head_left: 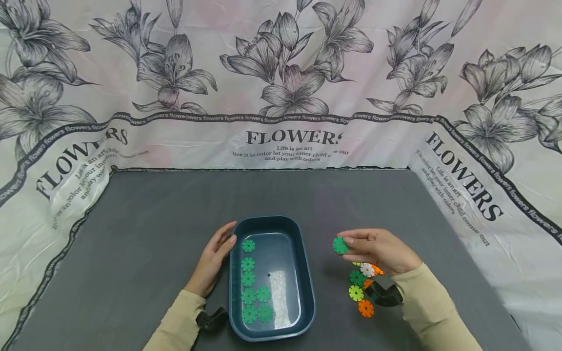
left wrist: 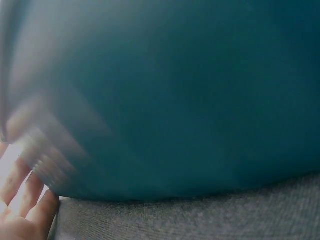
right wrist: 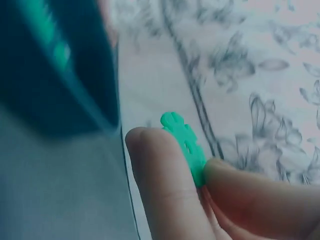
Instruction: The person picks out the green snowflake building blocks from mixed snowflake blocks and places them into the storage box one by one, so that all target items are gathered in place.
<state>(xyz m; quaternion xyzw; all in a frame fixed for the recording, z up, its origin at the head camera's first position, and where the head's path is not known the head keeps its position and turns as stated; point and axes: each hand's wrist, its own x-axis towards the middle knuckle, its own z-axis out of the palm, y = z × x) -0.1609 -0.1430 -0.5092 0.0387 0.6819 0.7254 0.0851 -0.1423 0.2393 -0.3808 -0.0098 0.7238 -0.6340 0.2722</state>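
Note:
In the head view a dark blue tray (head_left: 290, 273) holds several green flower-shaped discs (head_left: 248, 279), most in a column along its left side. My left hand (head_left: 212, 261) rests on the tray's left side near the far corner. In the left wrist view, its fingers (left wrist: 30, 192) touch the outer wall (left wrist: 175, 110). My right hand (head_left: 382, 248) is to the right of the tray, above the table, and pinches one green flower-shaped disc (head_left: 340, 245). The right wrist view shows that disc (right wrist: 187, 147) edge-on between thumb and finger.
Beneath my right hand lies a loose group of flower-shaped discs: orange (head_left: 366, 308), yellow-green (head_left: 356, 293), white (head_left: 367, 270) and green (head_left: 357, 278). My right forearm partly covers them. A grey cloth (head_left: 175, 209) covers the table, with flower-printed sheeting (head_left: 285, 141) behind and at the sides.

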